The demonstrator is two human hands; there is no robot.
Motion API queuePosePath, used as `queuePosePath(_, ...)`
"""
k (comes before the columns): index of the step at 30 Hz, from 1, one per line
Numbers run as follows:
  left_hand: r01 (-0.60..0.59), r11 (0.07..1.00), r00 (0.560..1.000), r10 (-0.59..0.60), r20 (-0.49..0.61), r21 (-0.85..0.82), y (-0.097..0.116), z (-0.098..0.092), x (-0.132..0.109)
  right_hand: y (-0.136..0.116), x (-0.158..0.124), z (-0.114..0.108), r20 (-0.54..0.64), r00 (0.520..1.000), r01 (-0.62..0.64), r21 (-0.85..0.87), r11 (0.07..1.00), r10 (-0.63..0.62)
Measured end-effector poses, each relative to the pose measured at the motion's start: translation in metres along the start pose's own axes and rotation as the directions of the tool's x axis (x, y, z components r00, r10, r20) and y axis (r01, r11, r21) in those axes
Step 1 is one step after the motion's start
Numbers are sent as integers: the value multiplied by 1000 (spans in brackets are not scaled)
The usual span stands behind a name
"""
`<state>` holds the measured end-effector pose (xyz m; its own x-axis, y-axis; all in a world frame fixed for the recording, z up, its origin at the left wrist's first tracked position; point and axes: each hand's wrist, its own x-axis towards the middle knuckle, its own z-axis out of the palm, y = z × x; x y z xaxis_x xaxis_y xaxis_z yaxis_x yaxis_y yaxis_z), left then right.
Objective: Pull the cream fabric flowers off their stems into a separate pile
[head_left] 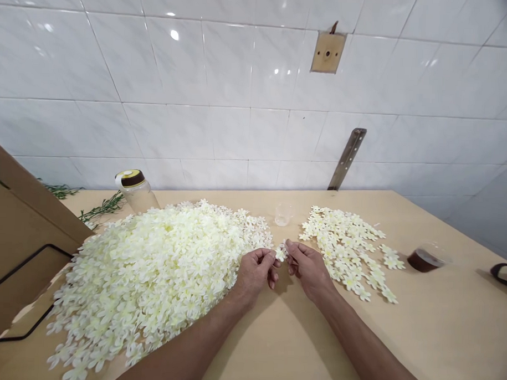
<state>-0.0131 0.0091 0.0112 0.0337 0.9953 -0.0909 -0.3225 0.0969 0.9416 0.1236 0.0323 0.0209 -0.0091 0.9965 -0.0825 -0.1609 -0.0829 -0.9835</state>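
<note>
Between my two hands is a small white artificial flower (280,253), pinched at its edges. My left hand (257,270) grips its left side between thumb and forefinger, close to the right edge of a large heap of cream-white artificial flowers (163,264). From the other side, my right hand (307,265) holds the flower with thumb and fingertips. Beyond that hand, a flatter spread of similar flowers (349,246) lies on the table. A small clear plastic cup (282,215) stands just behind my hands.
A clear bottle with a brown and yellow lid (137,190) stands behind the heap, beside green artificial stems (103,207). Cardboard (28,221) rises at the left. At the right are a cup of dark liquid (425,259) and a black strap (504,274). The tiled wall (222,133) borders the table.
</note>
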Motion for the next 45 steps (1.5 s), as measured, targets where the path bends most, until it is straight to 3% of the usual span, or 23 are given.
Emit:
queuePosePath(3,-2,1000,1000,2,-1,9,0,0,0,2,3,-3,18,999,-49,104,993,47)
queuePosePath(7,2,1000,1000,-2,2,0,1,1,-1,0,7,-9,-20,1000,-16,84,996,17)
queuePosePath(10,8,1000,1000,-8,13,1,1,1,-1,-12,12,-9,-104,988,106,-98,990,-116)
queuePosePath(12,24,999,1000,-25,14,23,0,1,-1,-24,16,-3,-113,966,189,-300,935,-231)
queuePosePath(14,33,998,999,-34,11,44,-1,0,0,-37,20,4,-7,957,255,-450,856,-289)
queuePosePath(17,24,999,1000,-24,5,44,-1,0,0,-49,22,9,151,945,325,-521,789,-289)
queuePosePath(21,17,999,1000,-17,2,47,0,1,0,-46,12,-1,121,892,392,-686,613,-436)
queuePosePath(26,4,998,1000,-3,-14,57,0,-1,1,-25,-1,-16,272,827,521,-699,489,-492)
queuePosePath(32,1,1000,999,0,-39,20,0,0,1,-15,0,-14,299,805,569,-635,523,-513)
queuePosePath(38,0,1000,1000,0,-29,14,-1,0,3,-14,-3,-14,307,780,594,-640,487,-546)
queuePosePath(45,34,999,999,-33,27,-41,2,-2,3,-14,-3,-13,294,803,570,-634,523,-519)
